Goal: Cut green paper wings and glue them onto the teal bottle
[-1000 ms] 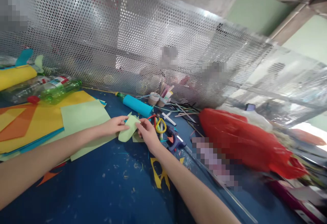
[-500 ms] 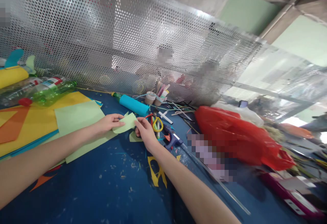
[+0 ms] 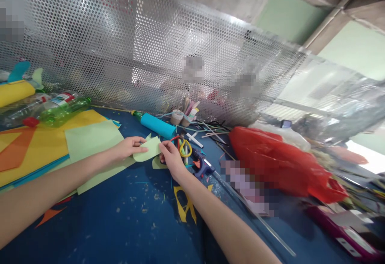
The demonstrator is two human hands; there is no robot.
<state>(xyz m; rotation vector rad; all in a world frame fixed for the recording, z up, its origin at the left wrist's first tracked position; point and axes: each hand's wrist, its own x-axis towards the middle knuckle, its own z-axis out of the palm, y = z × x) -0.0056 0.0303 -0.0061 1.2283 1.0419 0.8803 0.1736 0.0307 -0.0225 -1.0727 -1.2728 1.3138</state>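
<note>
Between my two hands is a small piece of pale green paper with a rounded lower end. My left hand pinches its left side, thumb on top. At its right edge, my right hand grips it between thumb and fingers. Another pale green scrap lies on the blue table just under the right hand. A large pale green sheet extends beneath my left wrist. Scissors with yellow handles and a dark blue glue gun are right of my right hand.
Behind the hands lies a bottle wrapped in blue paper. Plastic bottles and yellow sheets are at left. A red plastic bag and a clear glue stick lie at right. Yellow cut-outs sit near my right forearm. A perforated metal screen stands behind.
Both hands still hold the green paper in nearly the same place. The view has shifted very slightly, and nothing has been picked up or let go.
</note>
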